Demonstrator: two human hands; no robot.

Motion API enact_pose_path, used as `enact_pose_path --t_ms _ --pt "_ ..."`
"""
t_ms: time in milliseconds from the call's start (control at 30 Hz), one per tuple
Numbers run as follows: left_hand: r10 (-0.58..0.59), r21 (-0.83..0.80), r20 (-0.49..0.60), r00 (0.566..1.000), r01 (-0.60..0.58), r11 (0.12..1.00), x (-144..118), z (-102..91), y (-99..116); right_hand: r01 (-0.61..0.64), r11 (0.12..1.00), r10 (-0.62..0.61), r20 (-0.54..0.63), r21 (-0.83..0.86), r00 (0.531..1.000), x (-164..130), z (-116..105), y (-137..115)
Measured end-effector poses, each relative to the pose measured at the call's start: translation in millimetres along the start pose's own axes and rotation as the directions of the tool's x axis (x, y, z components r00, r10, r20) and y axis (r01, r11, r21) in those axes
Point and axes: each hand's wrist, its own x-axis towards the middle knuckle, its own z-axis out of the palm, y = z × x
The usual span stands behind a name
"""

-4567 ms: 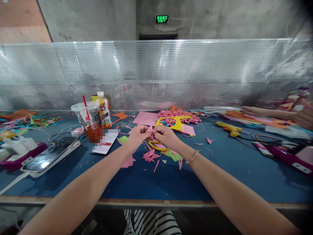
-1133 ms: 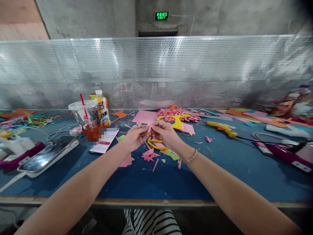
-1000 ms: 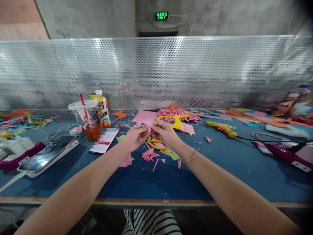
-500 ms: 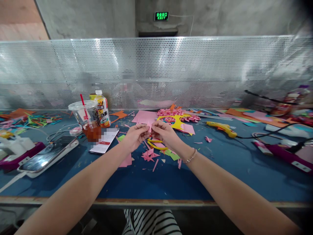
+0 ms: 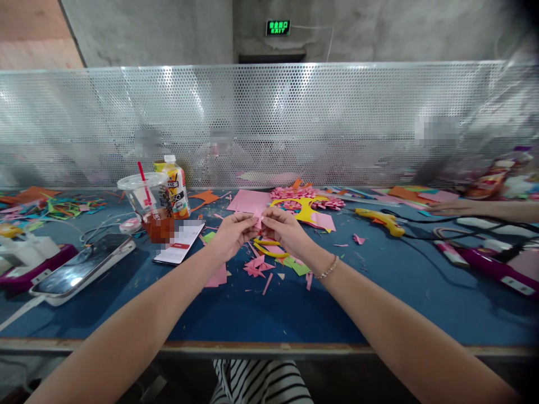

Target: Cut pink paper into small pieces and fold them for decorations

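Note:
Between my fingertips is a small pink piece of paper [image 5: 258, 220], held above the middle of the blue table. My left hand [image 5: 236, 233] pinches it from the left. My right hand [image 5: 281, 225], with a beaded bracelet at the wrist, pinches it from the other side. Just below lie yellow scissor-like handles [image 5: 272, 250], partly hidden by my hands. Closer to me are pink paper scraps [image 5: 257, 266] and a green scrap [image 5: 298, 265]. Beyond my hands lie a pink sheet [image 5: 249, 200], a cut yellow sheet [image 5: 302, 209] and pink fringed paper flowers [image 5: 297, 192].
A drink cup with a red straw [image 5: 155, 221], a bottle [image 5: 177, 188] and phones [image 5: 86, 264] stand or lie at left. To the right are a yellow glue gun [image 5: 381, 220] with a black cord, a purple power strip [image 5: 497, 266] and another person's hand [image 5: 448, 207]. A perforated metal screen [image 5: 269, 123] closes the back.
Another person's arm has come in from the right, and the black cord there now lies lower. The glue gun has shifted slightly. My hands stay almost still with the pink paper.

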Motion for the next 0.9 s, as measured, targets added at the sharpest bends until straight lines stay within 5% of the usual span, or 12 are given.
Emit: enact_pose_path --t_ms 200,433,900 --pt "-0.03 -0.026 -0.014 0.999 0.029 0.999 -0.7 1.3 1.2 0.01 1.0 -0.01 0.009 0.018 1.0 -0.9 -0.6 0.2" --pt "-0.113 -0.097 0.093 0.989 0.122 0.988 0.4 -2.6 2.9 0.011 0.997 -0.017 0.072 0.077 0.997 -2.7 1.0 -0.5" --pt "-0.108 -0.082 0.087 0.99 0.115 0.99 2.0 -4.0 1.2 0.046 0.999 -0.046 0.028 -0.004 0.999 -3.4 4.6 -0.2"
